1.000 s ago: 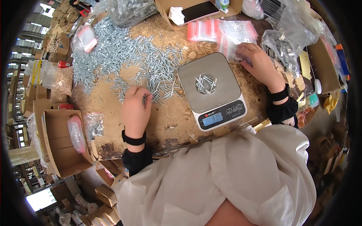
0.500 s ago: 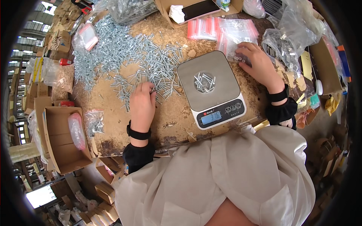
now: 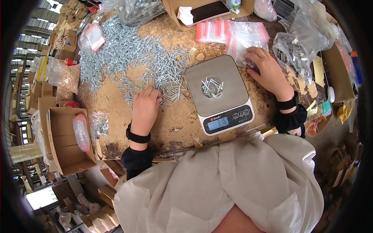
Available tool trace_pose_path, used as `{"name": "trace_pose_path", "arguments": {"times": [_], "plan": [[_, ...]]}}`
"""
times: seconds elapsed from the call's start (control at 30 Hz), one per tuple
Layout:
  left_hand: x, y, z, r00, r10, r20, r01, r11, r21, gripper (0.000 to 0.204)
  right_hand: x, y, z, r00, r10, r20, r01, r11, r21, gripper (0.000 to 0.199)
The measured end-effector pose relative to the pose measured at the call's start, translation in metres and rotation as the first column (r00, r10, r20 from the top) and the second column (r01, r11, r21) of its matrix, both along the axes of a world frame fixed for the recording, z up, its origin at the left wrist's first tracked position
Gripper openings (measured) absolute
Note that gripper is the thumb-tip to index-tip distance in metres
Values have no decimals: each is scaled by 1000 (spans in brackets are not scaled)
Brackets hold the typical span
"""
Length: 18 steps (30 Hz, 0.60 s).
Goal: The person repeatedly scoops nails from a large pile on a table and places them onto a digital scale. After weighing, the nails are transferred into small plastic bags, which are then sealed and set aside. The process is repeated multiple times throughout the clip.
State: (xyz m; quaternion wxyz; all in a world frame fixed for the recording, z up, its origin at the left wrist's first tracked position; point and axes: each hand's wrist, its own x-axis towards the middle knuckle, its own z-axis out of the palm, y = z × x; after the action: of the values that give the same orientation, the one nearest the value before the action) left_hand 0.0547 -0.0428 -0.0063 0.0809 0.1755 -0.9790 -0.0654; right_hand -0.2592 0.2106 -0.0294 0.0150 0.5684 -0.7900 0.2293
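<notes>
My left hand rests at the near edge of a loose pile of silver screws, its fingers curled together; what they hold, if anything, is hidden. To its right stands a digital scale with a grey plate and a lit display. A small round clear dish on the plate holds several screws. Beyond the scale's right side, my right hand has its thumb and fingers apart over small clear plastic pieces, beside a stack of red-edged zip bags.
A phone and crumpled tissue lie in a cardboard box at the back. Clear bags of parts crowd the right. At the left are a bag of screws and an open cardboard box.
My left hand has shifted slightly left and its fingers have drawn closer together. My right hand stays by the plastic pieces with small finger movement. The whole view has shifted a little.
</notes>
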Motion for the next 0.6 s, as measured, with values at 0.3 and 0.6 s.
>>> {"name": "trace_pose_path", "arguments": {"times": [0.3, 0.6], "plan": [[15, -16, 5, 976, -177, 130, 178, 984, 4, 13, 3, 0, -2, 999, -10, -47, 8, 999, -48, 38], [17, -24, 1, 981, -185, 60, 189, 980, -66, 11, 5, 0, -2, 999, 6, -41, -9, 998, -55, 39]]}}
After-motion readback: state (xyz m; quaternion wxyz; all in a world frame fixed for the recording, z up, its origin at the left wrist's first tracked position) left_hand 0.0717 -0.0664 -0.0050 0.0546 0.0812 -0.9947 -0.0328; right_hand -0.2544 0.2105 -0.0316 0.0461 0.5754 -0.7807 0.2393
